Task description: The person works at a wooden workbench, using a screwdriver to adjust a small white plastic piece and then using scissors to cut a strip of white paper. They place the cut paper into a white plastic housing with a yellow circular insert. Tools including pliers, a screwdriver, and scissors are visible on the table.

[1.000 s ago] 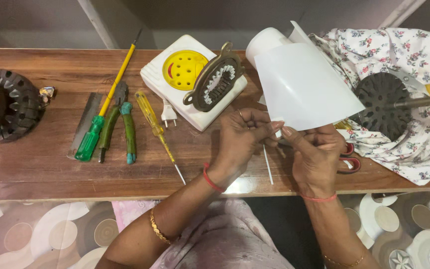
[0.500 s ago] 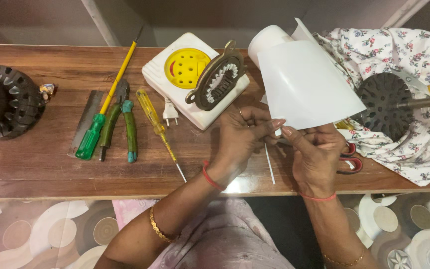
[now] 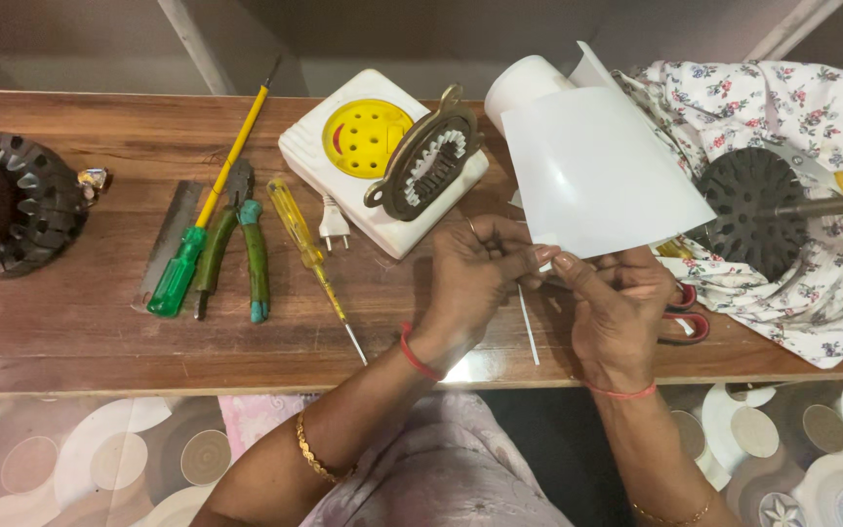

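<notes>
Where fingers (image 3: 539, 256) meet, white sheet (image 3: 597, 176) perhaps hides something.

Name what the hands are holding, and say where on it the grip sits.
Both hands, left hand and right hand, pinch the white sheet at its lower edge.

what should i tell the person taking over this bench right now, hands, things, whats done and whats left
Left hand and right hand both pinch the lower edge of the white sheet, which curls up from its roll.
A thin white strip lies on the wooden table between the hands; red-handled scissors lie by the right hand.
Done: one strip lies cut.
Left: the sheet in hand looks uncut; screwdrivers and pliers lie untouched to the left.
</notes>
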